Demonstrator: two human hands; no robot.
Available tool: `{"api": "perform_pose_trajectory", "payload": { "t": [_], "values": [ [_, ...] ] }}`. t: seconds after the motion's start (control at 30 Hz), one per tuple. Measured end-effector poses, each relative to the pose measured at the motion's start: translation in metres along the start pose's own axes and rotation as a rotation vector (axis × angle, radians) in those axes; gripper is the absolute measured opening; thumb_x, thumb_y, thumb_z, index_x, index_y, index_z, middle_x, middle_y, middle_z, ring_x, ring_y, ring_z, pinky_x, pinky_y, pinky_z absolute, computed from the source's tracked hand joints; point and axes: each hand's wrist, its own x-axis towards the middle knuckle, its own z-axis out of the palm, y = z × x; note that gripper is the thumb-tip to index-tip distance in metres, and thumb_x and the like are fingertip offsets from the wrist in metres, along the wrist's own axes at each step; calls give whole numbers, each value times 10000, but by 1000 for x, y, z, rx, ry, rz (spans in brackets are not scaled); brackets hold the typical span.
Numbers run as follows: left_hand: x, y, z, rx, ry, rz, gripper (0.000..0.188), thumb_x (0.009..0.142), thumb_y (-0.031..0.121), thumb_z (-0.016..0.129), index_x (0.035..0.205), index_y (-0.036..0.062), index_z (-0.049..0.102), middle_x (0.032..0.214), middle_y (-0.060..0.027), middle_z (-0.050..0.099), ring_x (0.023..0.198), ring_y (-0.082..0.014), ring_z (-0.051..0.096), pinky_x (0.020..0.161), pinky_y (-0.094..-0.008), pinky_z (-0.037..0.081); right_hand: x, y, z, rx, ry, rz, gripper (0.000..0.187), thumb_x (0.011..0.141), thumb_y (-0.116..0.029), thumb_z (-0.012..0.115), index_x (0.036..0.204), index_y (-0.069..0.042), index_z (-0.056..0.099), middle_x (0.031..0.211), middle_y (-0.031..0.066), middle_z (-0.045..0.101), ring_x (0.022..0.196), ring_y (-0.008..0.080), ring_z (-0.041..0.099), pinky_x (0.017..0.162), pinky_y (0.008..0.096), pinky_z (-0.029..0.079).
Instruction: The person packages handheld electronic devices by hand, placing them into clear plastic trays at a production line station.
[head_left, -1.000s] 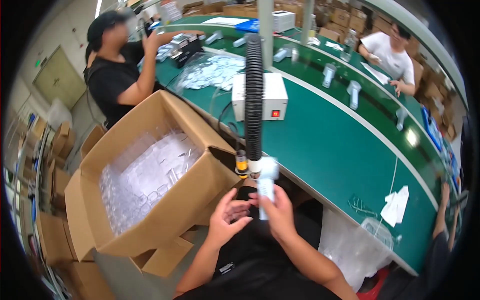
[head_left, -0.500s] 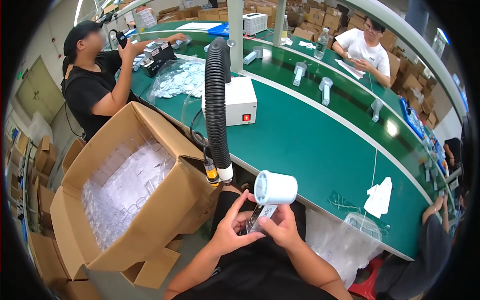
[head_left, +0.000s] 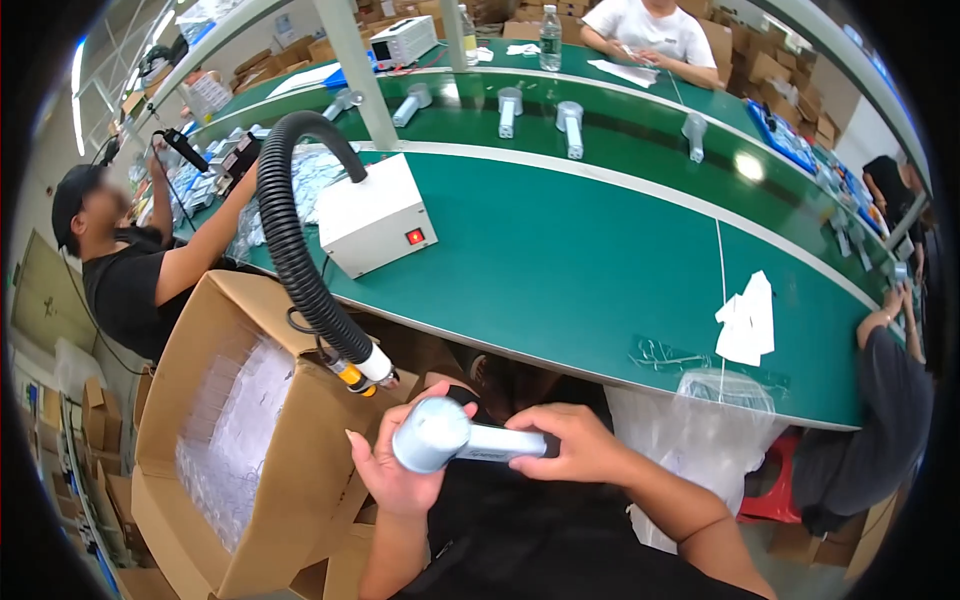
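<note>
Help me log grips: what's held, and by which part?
Pale blue device: left hand cradling its round head, right hand gripping its handle near the end.

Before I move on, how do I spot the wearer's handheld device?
From the green worktable, drop below its near edge: the left hand cups a pale-blue device by its round head, the right hand grips its handle. Similar devices lie on the belt; this one is held.

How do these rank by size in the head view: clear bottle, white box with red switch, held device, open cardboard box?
1. Open cardboard box
2. White box, held device: too alike to rank
3. Clear bottle
</note>
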Motion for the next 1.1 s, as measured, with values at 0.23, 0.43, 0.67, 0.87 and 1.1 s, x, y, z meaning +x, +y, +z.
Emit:
{"api": "perform_pose_trajectory", "payload": {
  "t": [0.23,0.43,0.67,0.87,1.1],
  "values": [
    [-11,-8,5,42,-91,148,704,983,577,186,1122,-22,528,1377,-280,401,1156,-446,530,926,-525,474,-13,-3,-4,-561,339,-569,526,661,-168,750,1163,-94,613,979,74,611,884,233,597,796,383,502],
    [-22,-20,-28,397,-114,-186,573,996,434,337,1214,-64,514,1013,-210,647,956,-262,633,863,-363,502,-17,10,-16,66,-365,127,385,792,-285,693,1096,-65,604,897,98,674,823,267,652,723,343,499],
    [-25,-87,-61,60,-84,-593,465,1016,350,388,1310,-3,462,1167,-188,607,1075,-238,598,938,-358,475,-23,53,3,-185,-659,376,551,870,-558,553,967,-20,627,757,167,660,739,370,653,679,425,501],
    [-36,-131,-97,-155,91,-812,593,991,484,312,1268,-4,503,874,-172,660,845,-237,645,816,-342,492,-16,66,33,-287,-801,395,567,896,-514,535,900,46,629,746,236,647,738,406,649,721,464,516],
    [-39,-148,-113,-153,380,-748,619,952,527,354,1165,-6,586,807,-131,636,755,-236,624,735,-363,501,-23,113,66,-182,-704,208,513,876,-507,564,863,1,634,808,223,654,776,413,637,690,494,503]
  ]
}}
